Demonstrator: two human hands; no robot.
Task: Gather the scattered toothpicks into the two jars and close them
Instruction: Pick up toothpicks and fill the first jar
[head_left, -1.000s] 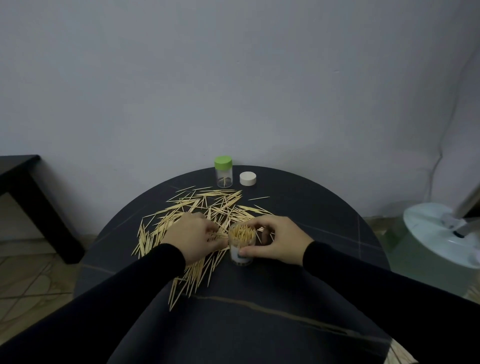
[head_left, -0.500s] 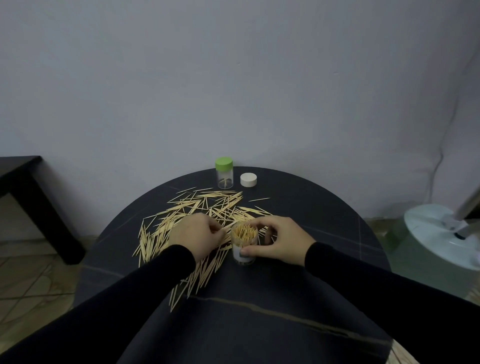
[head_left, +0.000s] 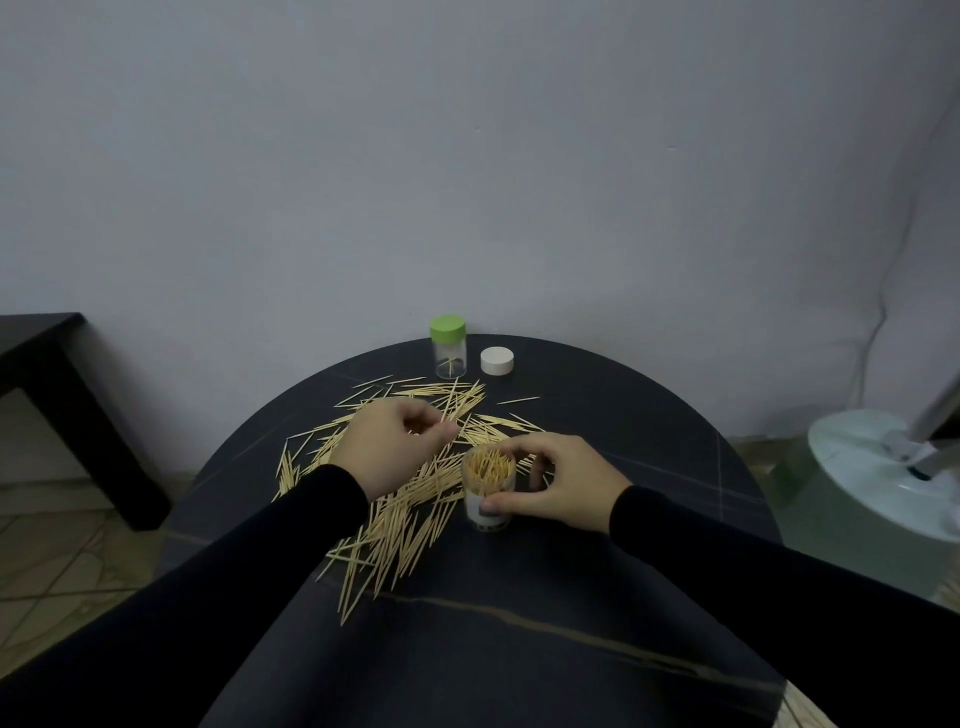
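Many toothpicks (head_left: 405, 514) lie scattered over the left half of the round dark table (head_left: 649, 447). An open clear jar (head_left: 488, 491), packed with upright toothpicks, stands in the middle with my right hand (head_left: 558, 486) wrapped around it. My left hand (head_left: 392, 449) rests on the pile just left of the jar, its fingers pinched on a few toothpicks. At the table's far edge stands a second clear jar with a green lid (head_left: 448, 346), nearly empty. A loose white lid (head_left: 497, 360) lies right beside it.
A dark low table (head_left: 62, 395) stands on the floor at the left. A pale round fan base (head_left: 883, 467) sits on the floor at the right. The grey wall rises right behind the round table.
My left hand has moved from beside the jar's rim up and back onto the pile and closed on some toothpicks. The right hand keeps holding the jar.
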